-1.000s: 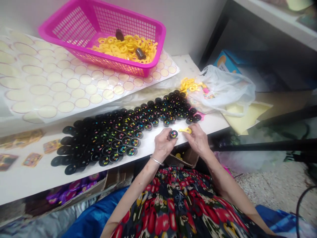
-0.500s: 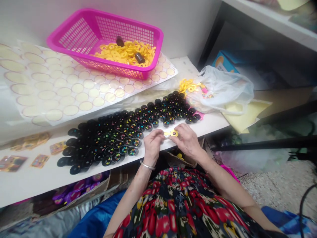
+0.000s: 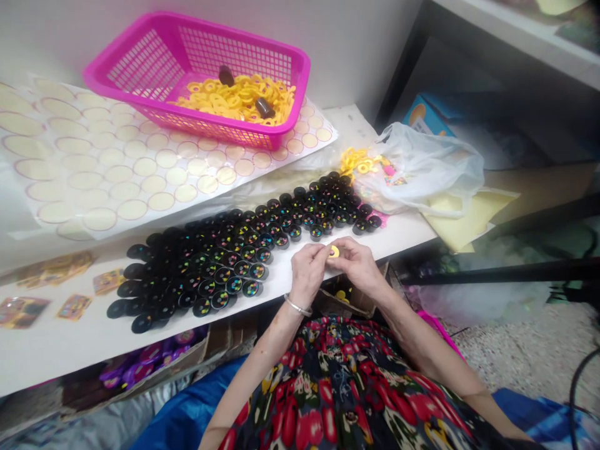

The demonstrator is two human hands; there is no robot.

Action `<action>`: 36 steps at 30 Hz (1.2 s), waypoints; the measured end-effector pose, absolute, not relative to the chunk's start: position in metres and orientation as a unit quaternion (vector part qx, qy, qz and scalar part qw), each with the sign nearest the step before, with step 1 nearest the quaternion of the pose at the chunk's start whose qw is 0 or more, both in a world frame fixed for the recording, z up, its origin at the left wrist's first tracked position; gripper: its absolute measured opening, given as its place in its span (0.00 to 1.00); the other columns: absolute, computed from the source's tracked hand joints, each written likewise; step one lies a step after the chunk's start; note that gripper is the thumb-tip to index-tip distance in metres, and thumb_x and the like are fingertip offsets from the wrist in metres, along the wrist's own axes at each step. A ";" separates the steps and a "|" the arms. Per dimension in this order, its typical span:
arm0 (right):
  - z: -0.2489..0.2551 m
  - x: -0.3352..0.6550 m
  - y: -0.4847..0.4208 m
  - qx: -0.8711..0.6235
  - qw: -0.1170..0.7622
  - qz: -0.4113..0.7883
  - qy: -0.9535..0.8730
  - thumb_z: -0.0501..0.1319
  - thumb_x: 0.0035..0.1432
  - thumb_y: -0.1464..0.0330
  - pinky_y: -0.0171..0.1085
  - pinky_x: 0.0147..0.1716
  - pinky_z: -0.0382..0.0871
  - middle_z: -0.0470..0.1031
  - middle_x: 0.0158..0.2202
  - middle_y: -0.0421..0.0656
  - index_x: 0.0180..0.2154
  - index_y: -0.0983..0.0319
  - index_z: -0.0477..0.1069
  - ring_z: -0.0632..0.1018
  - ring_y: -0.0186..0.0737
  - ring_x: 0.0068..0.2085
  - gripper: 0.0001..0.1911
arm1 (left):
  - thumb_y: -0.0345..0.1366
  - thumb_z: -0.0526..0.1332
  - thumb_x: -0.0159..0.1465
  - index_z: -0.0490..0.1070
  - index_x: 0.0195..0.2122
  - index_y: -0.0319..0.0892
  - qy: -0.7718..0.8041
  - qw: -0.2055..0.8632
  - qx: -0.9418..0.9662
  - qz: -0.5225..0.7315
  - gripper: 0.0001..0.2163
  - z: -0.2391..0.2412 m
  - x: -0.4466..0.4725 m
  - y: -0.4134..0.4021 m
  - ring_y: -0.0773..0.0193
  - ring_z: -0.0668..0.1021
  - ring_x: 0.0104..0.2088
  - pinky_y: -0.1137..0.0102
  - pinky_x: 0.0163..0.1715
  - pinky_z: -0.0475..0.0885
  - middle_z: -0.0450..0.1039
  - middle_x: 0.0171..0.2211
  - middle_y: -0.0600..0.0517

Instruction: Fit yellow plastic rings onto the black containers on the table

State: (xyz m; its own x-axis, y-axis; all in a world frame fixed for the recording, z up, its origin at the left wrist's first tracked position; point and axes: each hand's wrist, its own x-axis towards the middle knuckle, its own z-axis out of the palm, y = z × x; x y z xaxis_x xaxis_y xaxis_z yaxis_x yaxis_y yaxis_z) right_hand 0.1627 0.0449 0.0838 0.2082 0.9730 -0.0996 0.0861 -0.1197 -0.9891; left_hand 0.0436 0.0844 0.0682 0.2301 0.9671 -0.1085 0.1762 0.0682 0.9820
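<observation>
My left hand (image 3: 307, 273) and my right hand (image 3: 357, 265) meet at the front edge of the white table (image 3: 60, 337). Together their fingers pinch a small black cup with a yellow ring (image 3: 334, 251) pressed on its top. The cup itself is mostly hidden by my fingers. Just beyond my hands stand several rows of black cups (image 3: 234, 256) holding coloured beads. A silver bangle sits on my left wrist.
A pink basket (image 3: 154, 47) of yellow rings stands at the back. A sheet of round stickers (image 3: 94, 175) lies under it. A clear plastic bag (image 3: 422, 165) with more yellow rings lies right. Small picture cards (image 3: 75, 305) lie at left. A cardboard box (image 3: 349, 299) sits below the table edge.
A second ago my left hand held the cup and my right hand the yellow ring, apart. The ring has come onto the cup and both hands now close round it.
</observation>
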 end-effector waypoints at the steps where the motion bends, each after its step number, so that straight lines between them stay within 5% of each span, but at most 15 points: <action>1: 0.082 0.162 0.045 -0.592 0.505 0.486 -0.397 0.61 0.50 0.57 0.30 0.18 0.60 0.68 0.22 0.37 0.36 0.63 0.69 0.66 0.29 0.20 0.17 | 0.43 0.59 0.57 0.76 0.28 0.40 0.498 0.534 0.576 0.369 0.12 0.068 0.044 0.084 0.67 0.72 0.29 0.75 0.28 0.65 0.72 0.27 0.52; 5: 0.074 0.152 0.045 -0.591 0.556 0.521 -0.265 0.57 0.53 0.53 0.27 0.12 0.55 0.65 0.14 0.36 0.31 0.65 0.69 0.64 0.27 0.14 0.20 | 0.44 0.60 0.56 0.76 0.28 0.39 0.499 0.543 0.569 0.363 0.13 0.071 0.045 0.084 0.69 0.71 0.27 0.76 0.27 0.64 0.71 0.27 0.52; 17: 0.080 0.146 0.050 -0.606 0.547 0.521 -0.249 0.58 0.52 0.56 0.27 0.11 0.61 0.66 0.13 0.35 0.28 0.63 0.66 0.68 0.30 0.13 0.16 | 0.46 0.64 0.51 0.70 0.24 0.36 0.574 0.560 0.445 0.399 0.16 0.062 0.062 0.080 0.74 0.66 0.18 0.78 0.18 0.62 0.66 0.18 0.57; 22: 0.078 0.147 0.051 -0.583 0.553 0.548 -0.232 0.59 0.51 0.55 0.28 0.12 0.63 0.67 0.14 0.35 0.29 0.64 0.67 0.70 0.31 0.14 0.17 | 0.44 0.67 0.48 0.61 0.48 0.41 0.556 0.598 0.373 0.441 0.28 0.070 0.063 0.078 0.76 0.68 0.16 0.78 0.15 0.63 0.68 0.29 0.57; 25: 0.076 0.147 0.049 -0.567 0.558 0.561 -0.231 0.58 0.52 0.54 0.28 0.13 0.65 0.68 0.14 0.36 0.29 0.64 0.67 0.70 0.31 0.15 0.18 | 0.44 0.66 0.50 0.54 0.54 0.42 0.542 0.598 0.374 0.457 0.33 0.073 0.061 0.076 0.75 0.70 0.17 0.78 0.16 0.65 0.69 0.31 0.56; 32: 0.081 0.147 0.047 -0.568 0.563 0.563 -0.208 0.61 0.49 0.56 0.28 0.14 0.67 0.69 0.16 0.35 0.30 0.64 0.67 0.72 0.32 0.17 0.16 | 0.46 0.61 0.55 0.71 0.32 0.37 0.557 0.536 0.475 0.419 0.15 0.058 0.058 0.071 0.72 0.71 0.24 0.77 0.23 0.67 0.70 0.26 0.53; 36: 0.081 0.147 0.053 -0.583 0.548 0.572 -0.180 0.62 0.47 0.58 0.28 0.12 0.65 0.68 0.14 0.35 0.28 0.63 0.67 0.71 0.32 0.15 0.14 | 0.45 0.62 0.54 0.71 0.33 0.37 0.574 0.539 0.450 0.421 0.15 0.055 0.061 0.072 0.71 0.70 0.23 0.76 0.24 0.67 0.69 0.25 0.54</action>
